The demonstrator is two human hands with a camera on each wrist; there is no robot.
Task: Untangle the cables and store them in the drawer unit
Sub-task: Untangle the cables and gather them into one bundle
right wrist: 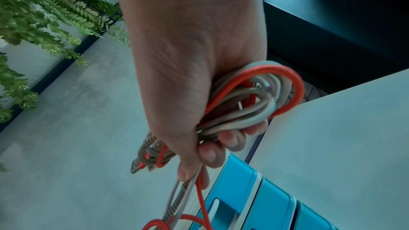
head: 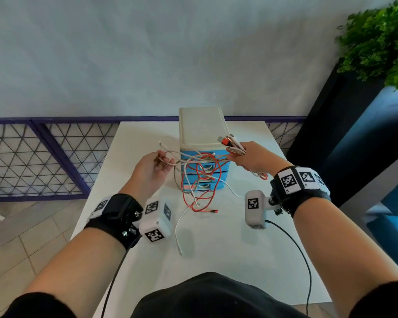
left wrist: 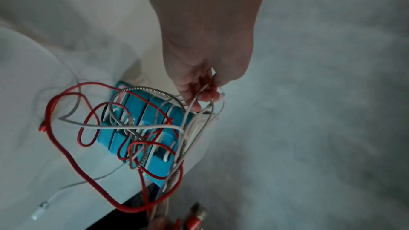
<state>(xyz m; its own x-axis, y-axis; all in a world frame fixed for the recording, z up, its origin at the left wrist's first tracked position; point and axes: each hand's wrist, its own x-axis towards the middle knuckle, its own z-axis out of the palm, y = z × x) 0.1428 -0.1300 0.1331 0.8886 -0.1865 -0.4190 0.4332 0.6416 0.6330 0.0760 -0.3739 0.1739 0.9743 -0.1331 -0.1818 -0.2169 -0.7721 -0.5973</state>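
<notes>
A tangle of cables hangs between my two raised hands in front of the drawer unit (head: 201, 129), a cream-topped box with blue drawers (right wrist: 268, 198) standing on the white table (head: 228, 249). A red cable (head: 207, 203), a white cable (head: 182, 223) and a metal-braided cable (head: 178, 177) loop together, their lower ends trailing on the table. My left hand (head: 155, 167) pinches the white cable's end (left wrist: 207, 93) at the left. My right hand (head: 251, 157) grips a bundle of cable loops (right wrist: 254, 97) and USB plugs (head: 226, 141) beside the unit's top.
A purple-framed mesh railing (head: 44, 157) runs behind the table. A dark planter with green foliage (head: 381, 42) stands at the right. Black leads from the wrist cameras (head: 306, 260) cross the table's near part.
</notes>
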